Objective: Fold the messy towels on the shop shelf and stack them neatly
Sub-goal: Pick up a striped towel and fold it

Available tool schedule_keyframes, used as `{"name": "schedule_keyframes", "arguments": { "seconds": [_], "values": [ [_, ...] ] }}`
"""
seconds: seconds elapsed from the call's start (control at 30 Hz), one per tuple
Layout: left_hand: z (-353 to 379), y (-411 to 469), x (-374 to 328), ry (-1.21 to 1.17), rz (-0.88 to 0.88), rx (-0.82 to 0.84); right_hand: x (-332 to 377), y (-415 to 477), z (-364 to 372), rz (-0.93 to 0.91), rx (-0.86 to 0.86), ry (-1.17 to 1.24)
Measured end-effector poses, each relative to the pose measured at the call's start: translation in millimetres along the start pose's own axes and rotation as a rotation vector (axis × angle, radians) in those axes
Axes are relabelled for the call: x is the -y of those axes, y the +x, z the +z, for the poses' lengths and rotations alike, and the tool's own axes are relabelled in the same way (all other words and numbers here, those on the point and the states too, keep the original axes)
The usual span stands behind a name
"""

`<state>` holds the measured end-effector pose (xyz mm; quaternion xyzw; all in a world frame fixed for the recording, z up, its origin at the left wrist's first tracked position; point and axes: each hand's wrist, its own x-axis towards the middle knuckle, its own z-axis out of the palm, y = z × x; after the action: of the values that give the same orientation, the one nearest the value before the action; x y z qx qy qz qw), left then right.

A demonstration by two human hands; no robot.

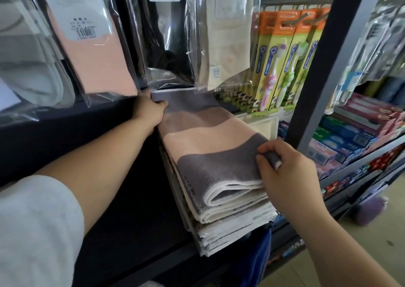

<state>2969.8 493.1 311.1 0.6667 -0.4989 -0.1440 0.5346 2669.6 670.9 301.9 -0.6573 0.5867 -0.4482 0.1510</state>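
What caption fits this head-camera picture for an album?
Left hand grips the far end and right hand pinches the near corner of a striped towel atop the stack.

Top towel (208,142): folded lengthwise, lying flat on the stack (230,227), long axis running from the shelf's (131,232) front edge toward its back. Bands across it, from the shelf front to the back: grey, peach, taupe, grey. It has a white hem, and the fold layers show as rounded loops at the front end. The far-left corner is gripped by the left hand (151,111); the near-right grey corner is pinched by the right hand (289,174) and lifted slightly.

Stack: several folded towels with white and pale edges, layered roughly flush — the lower edges are a little uneven. It sits at the shelf's front edge, with its near end jutting slightly past it.
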Motion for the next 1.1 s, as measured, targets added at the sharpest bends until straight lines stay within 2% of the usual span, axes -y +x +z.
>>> {"name": "schedule_keyframes", "arguments": {
  "seconds": [0.17, 0.3, 0.37, 0.47, 0.53, 0.57, 0.6, 0.67, 0.73, 0.83, 1.0, 1.1],
  "values": [
    [-0.4, -1.4, 7.2, 0.184, 0.041, 0.024, -3.2, -3.0, -4.5, -0.140, 0.086, -0.337],
    [-8.8, -15.0, -1.2, 0.321, 0.046, 0.000, 18.9, -4.9, -20.3, -0.118, 0.215, -0.674],
    [-14.2, -30.3, -5.4, 0.455, 0.095, 0.006, 31.8, -4.7, -27.3, -0.119, 0.225, -0.806],
    [-21.7, -60.0, -18.1, 0.617, 0.252, 0.088, 45.3, -2.6, -27.4, -0.260, 0.075, -0.730],
    [-25.7, -72.7, -29.6, 0.628, 0.326, 0.223, 51.5, 1.2, -15.6, -0.425, -0.027, -0.598],
    [-26.5, -77.3, -36.3, 0.607, 0.333, 0.326, 54.4, 4.8, -7.0, -0.484, -0.021, -0.546],
    [-25.9, -81.4, -42.9, 0.582, 0.343, 0.431, 55.8, 9.8, 2.9, -0.495, 0.048, -0.512],
    [-20.3, -87.0, -49.3, 0.609, 0.361, 0.596, 55.5, 18.3, 21.2, -0.400, 0.280, -0.544],
    [-12.6, -88.9, -47.4, 0.723, 0.319, 0.678, 47.8, 23.9, 32.8, -0.276, 0.500, -0.613],
    [-4.2, -85.9, -36.2, 0.830, 0.238, 0.687, 31.9, 21.0, 37.1, -0.196, 0.644, -0.616],
    [-2.9, -77.2, -25.9, 0.845, 0.125, 0.602, 20.0, 3.9, 32.0, -0.205, 0.644, -0.634],
    [-4.5, -72.7, -15.1, 0.727, 0.126, 0.483, 14.4, -2.5, 27.2, -0.228, 0.605, -0.614]
  ]
}}
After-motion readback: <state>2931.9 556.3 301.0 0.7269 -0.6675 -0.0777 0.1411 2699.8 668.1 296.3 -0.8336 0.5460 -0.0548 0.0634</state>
